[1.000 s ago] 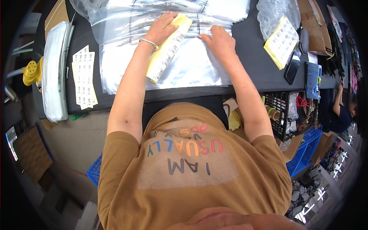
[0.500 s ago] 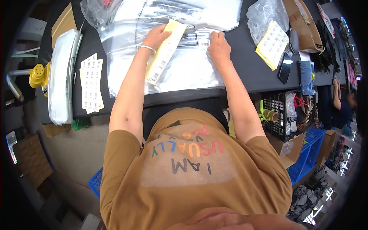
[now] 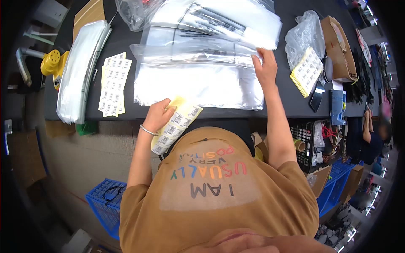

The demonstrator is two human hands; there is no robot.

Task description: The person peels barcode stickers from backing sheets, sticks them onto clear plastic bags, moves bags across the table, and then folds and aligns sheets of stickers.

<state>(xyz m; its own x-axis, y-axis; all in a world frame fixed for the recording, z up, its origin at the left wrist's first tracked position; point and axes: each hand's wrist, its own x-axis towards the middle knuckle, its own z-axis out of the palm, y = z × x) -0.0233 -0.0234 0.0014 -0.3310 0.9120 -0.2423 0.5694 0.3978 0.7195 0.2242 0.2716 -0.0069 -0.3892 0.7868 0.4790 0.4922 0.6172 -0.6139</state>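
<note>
My left hand [image 3: 158, 116] is closed on a yellow-backed sheet of barcode labels [image 3: 179, 123], held low at the table's front edge, close to my shirt. Clear plastic bags with black print [image 3: 198, 86] lie spread and overlapping in front of me. At the right side of these bags, my right hand [image 3: 266, 69] pinches the edge of the upper one, whose upper part looks raised and creased. More bags [image 3: 219, 21] are stacked behind it. Left of the bags lie other barcode label sheets [image 3: 114, 86].
A thick bundle of plastic bags [image 3: 82, 74] lies at the left beside a yellow tool [image 3: 52, 63]. At the right are another label stack [image 3: 306, 71], a phone [image 3: 317, 99], a cardboard box [image 3: 339, 48] and a blue dispenser [image 3: 337, 105]. Another person [image 3: 371, 135] is at far right.
My left hand has drawn the label sheet back off the bags, toward my body. My right hand is now at the upper bag's right edge, and that bag has shifted away from me.
</note>
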